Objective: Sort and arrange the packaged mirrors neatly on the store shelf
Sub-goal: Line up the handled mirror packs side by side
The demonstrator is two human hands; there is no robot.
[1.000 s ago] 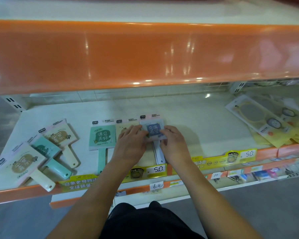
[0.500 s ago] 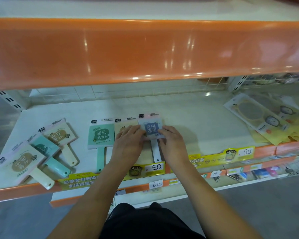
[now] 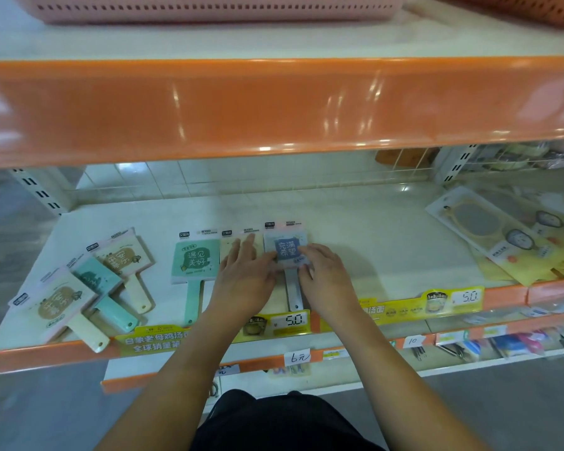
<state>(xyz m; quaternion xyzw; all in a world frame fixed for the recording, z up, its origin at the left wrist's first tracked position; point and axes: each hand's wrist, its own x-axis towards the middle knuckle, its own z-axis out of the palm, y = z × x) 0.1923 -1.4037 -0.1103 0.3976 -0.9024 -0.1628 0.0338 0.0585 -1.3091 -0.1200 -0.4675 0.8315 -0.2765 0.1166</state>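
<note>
lying flat on the shelf (image 3: 355, 222), the blue mirror (image 3: 287, 250) points its handle near; left hand (image 3: 245, 278) and right hand (image 3: 326, 275) rest on it, fingers straight.

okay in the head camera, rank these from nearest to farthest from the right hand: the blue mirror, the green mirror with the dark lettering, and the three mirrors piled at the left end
1. blue mirror: under the right hand.
2. green mirror: left, beyond the left hand.
3. three piled mirrors: far left end of the shelf.

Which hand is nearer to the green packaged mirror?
Left. The left hand lies just right of the green packaged mirror; the right hand is farther right, beyond the blue one.
</note>
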